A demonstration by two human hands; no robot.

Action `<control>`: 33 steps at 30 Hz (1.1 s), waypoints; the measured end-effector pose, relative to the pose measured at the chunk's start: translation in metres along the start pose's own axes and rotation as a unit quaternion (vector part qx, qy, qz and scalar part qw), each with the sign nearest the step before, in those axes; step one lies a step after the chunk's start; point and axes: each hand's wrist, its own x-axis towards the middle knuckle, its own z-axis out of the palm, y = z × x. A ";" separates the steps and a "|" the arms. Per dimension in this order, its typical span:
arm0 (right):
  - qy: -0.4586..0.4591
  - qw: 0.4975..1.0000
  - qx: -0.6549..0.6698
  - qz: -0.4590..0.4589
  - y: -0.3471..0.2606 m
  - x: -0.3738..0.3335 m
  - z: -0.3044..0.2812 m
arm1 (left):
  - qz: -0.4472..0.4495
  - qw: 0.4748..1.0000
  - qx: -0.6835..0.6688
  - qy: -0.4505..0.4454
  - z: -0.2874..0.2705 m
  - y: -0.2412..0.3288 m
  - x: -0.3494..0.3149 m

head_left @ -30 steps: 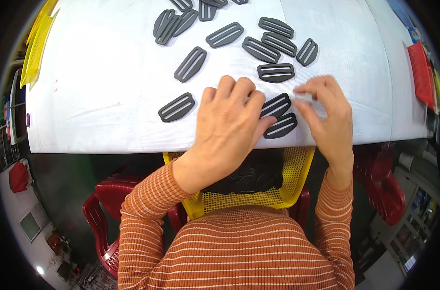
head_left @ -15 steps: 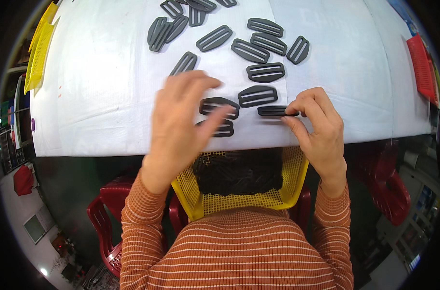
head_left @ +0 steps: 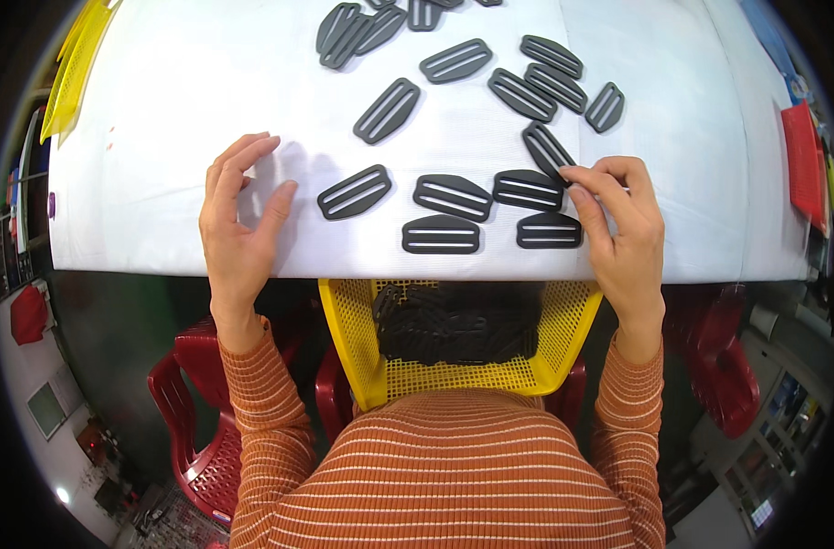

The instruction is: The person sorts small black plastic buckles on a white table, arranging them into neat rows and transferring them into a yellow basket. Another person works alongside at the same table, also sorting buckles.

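Observation:
Several dark grey plastic slide buckles, each with two long slots, lie on a white-covered table. My right hand (head_left: 623, 215) pinches the near end of one slide buckle (head_left: 543, 146) between thumb and fingertips; it slants away from me. Right beside that hand, another buckle (head_left: 549, 231) lies close to the table's front edge, with one more buckle (head_left: 528, 190) just behind it. My left hand (head_left: 238, 210) is open and holds nothing, its fingers curved and apart. Closest to it is a tilted buckle (head_left: 354, 192). Two more buckles (head_left: 453, 198) (head_left: 441, 235) lie between the hands.
Below the table edge, a yellow mesh basket (head_left: 367, 366) in front of me holds many dark pieces. More buckles (head_left: 456, 60) are scattered farther back. A yellow basket (head_left: 72, 78) stands at the far left, a red one (head_left: 804, 169) at the right. Dark red chairs (head_left: 193, 403) stand below.
My left hand has moved left, off the buckles in the middle. My right hand has let go of the buckle near the front edge and taken hold of one farther back. The view has shifted slightly.

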 end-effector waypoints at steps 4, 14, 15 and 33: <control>0.008 0.999 -0.054 -0.003 -0.002 -0.005 0.003 | 0.119 0.991 -0.017 -0.049 0.003 -0.009 0.004; -0.090 0.993 -0.075 -0.023 -0.027 -0.022 0.024 | 0.230 0.954 0.061 -0.183 0.037 0.014 0.038; -0.096 0.994 -0.049 -0.034 -0.034 -0.025 0.027 | 0.247 0.947 0.069 -0.193 0.041 0.019 0.041; 0.072 0.989 0.100 -0.082 -0.011 -0.010 0.016 | 0.387 0.767 -0.251 -0.447 0.062 0.077 0.002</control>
